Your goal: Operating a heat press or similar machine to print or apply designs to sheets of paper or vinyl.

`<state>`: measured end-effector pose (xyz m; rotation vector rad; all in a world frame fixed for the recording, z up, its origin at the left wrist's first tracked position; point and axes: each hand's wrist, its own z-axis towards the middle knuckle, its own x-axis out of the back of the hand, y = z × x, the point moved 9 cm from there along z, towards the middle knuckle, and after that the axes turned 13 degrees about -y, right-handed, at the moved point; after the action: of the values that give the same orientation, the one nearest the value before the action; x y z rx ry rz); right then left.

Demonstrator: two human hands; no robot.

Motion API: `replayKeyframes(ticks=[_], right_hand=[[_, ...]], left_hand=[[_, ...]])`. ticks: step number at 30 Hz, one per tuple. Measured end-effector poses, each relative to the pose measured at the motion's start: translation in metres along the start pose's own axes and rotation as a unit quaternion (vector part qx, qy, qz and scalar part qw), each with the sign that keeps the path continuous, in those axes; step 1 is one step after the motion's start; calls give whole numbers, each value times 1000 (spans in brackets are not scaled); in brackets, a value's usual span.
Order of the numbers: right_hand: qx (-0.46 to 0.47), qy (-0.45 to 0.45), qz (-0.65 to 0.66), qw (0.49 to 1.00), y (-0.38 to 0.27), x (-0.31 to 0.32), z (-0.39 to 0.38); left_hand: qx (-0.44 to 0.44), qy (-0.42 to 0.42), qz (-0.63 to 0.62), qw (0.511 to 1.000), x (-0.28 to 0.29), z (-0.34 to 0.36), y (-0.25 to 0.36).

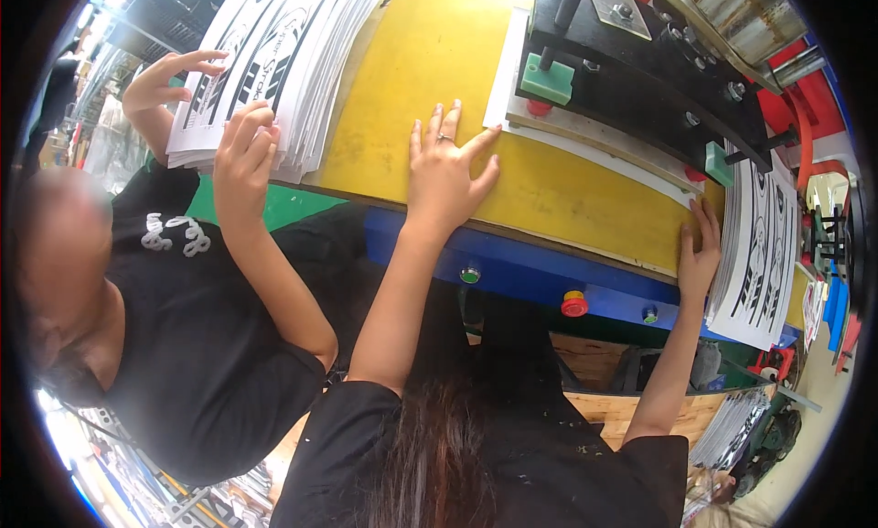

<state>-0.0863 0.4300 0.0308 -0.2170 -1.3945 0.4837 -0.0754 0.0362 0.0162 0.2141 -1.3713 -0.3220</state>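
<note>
Sheet: a white sheet (502, 89) lies at the upper centre-right of the frame, partly covered by the press, its left edge and a narrow strip along its lower edge showing.
Left hand: at the centre of the frame, the left hand (445, 182) is spread open, palm down on the yellow board (576, 199), a ring (445, 138) on one finger; its forefinger tip is at the sheet's lower left corner.
Right hand: toward the right of the frame, the right hand (700, 252) has its fingers stretched and thumb apart from them, near the sheet's lower right corner; whether it touches the paper I cannot tell. The two hands are well apart.
Press: the black press (640, 98) fills the upper right, with a pale green block (547, 78) and a red pad (540, 107) at its left end.
Paper stacks: a printed stack (274, 62) lies at the upper left; another stack (759, 245) lies at the right, just beside the right hand.
Blue panel: below the board, the blue panel (521, 281) carries a red knob (573, 303) between two green buttons (469, 276).
Co-worker: at the left, a person in black (210, 373) has one hand (165, 85) over the upper-left stack, the other, fingers curled, at its near edge.
</note>
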Motion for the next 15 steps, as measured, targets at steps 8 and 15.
replayKeyframes(ticks=[8,15], right_hand=[[-5,-3,-2,1000,1,0,-1],[14,18,-3,1000,1,4,-3]], left_hand=[[1,-3,-5,1000,0,1,2],[-3,-5,10,1000,0,-1,3]])
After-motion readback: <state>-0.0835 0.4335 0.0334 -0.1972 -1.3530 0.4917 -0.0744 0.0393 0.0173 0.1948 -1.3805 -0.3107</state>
